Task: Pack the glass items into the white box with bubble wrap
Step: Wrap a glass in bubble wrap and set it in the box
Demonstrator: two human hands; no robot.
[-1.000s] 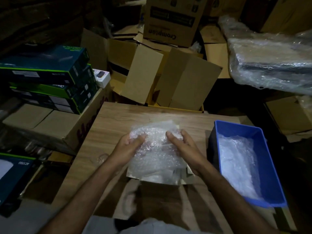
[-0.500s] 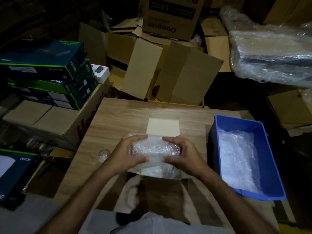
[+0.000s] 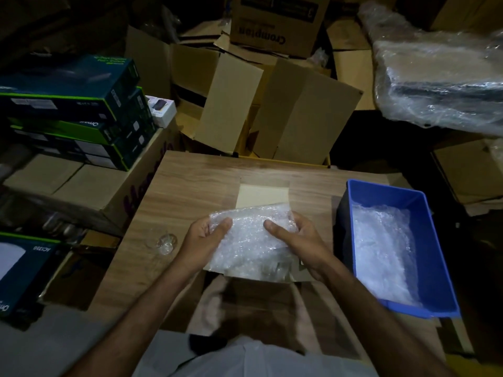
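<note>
Both hands hold a sheet of bubble wrap (image 3: pixel 250 240) over the open white box (image 3: pixel 262 195), which sits near the middle of the wooden tabletop (image 3: pixel 196 180). The left hand (image 3: pixel 202 238) grips the sheet's left edge, thumb on top and fingers (image 3: pixel 201 227) curled under it. The right hand (image 3: pixel 299 240) grasps the right edge the same way, thumb lying across the wrap. The sheet droops between them and covers most of the box opening; only the far flap and a strip of the near rim show. Something clear shows faintly through the wrap at the near edge, but what it is cannot be told.

A small clear glass item (image 3: pixel 165 242) rests on the tabletop just left of the left wrist, apart from the box. To the right, at the tabletop's edge, a blue bin (image 3: pixel 435 268) holds more bubble wrap (image 3: pixel 381 246).

Beyond the far edge stand opened cardboard cartons (image 3: pixel 285 110). At far left a stack of dark green boxes (image 3: pixel 76 112) sits on a large carton, and at far right lies a plastic-wrapped bundle (image 3: pixel 441 77).
</note>
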